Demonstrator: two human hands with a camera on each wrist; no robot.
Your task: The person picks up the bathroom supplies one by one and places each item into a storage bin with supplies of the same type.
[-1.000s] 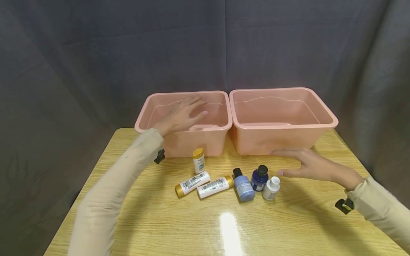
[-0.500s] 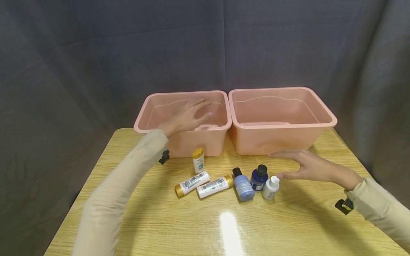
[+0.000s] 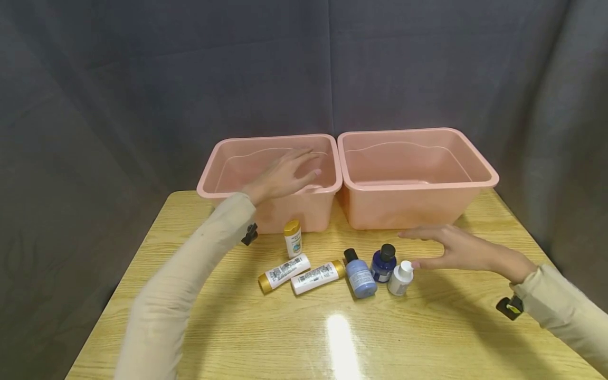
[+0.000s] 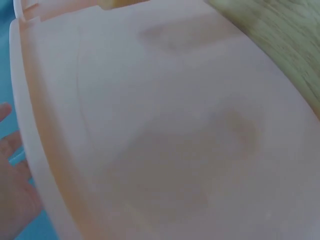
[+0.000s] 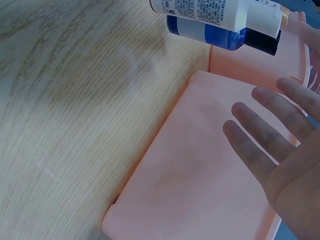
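We see a wooden table (image 3: 237, 327) with two pink bins side by side at its far edge. Our left hand (image 3: 285, 177) hovers over the left bin (image 3: 209, 182), fingers straight and spread, holding nothing. Our right hand (image 3: 456, 248) floats in front of the right bin (image 3: 475, 174), fingers extended and relaxed, thumb apart, also holding nothing; its thumb tip is just beside a small white bottle (image 3: 400, 278).

In front of the bins, six small bottles sit in two loose groups. Nearer the left bin: one gold-capped bottle (image 3: 293, 238) upright, and two gold-capped tubes (image 3: 284, 273) (image 3: 317, 276) lying flat. Nearer the right bin: a light blue bottle (image 3: 360, 274), a dark blue bottle (image 3: 382, 262), and the white one, touching. The grouping by colour suggests each cluster belongs with the bin behind it.
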